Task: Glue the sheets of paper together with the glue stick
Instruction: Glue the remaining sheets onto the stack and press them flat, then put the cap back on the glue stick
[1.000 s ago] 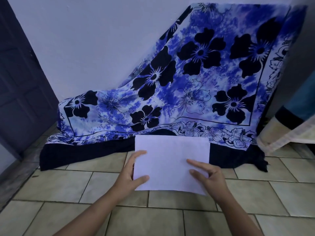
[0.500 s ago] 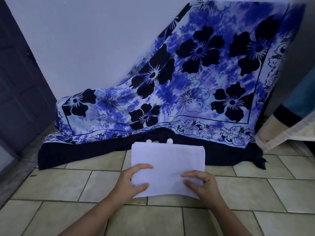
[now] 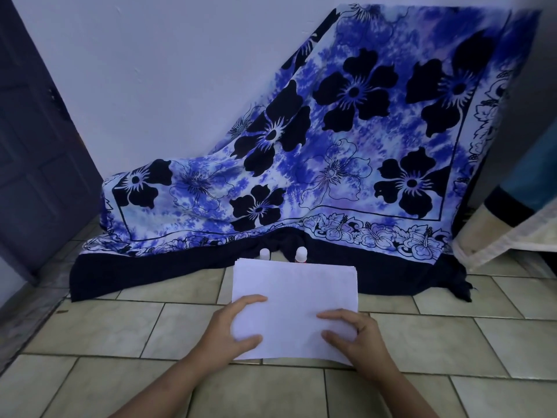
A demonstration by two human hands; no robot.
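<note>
A stack of white paper sheets sits low over the tiled floor in front of me. My left hand holds its near left edge, thumb under the lower corner and fingers curled on top. My right hand holds the near right edge the same way. Just behind the far edge of the stack stand two white-capped glue sticks, the left glue stick and the right glue stick, whose lower bodies the paper hides.
A blue floral cloth drapes from the wall down onto the tiled floor behind the glue sticks. A dark door stands at the left. A pale mattress edge juts in at the right.
The paper stack has tilted down from upright toward the floor, uncovering the two glue stick caps behind it. Both hands came lower with it, fingers curling more.
</note>
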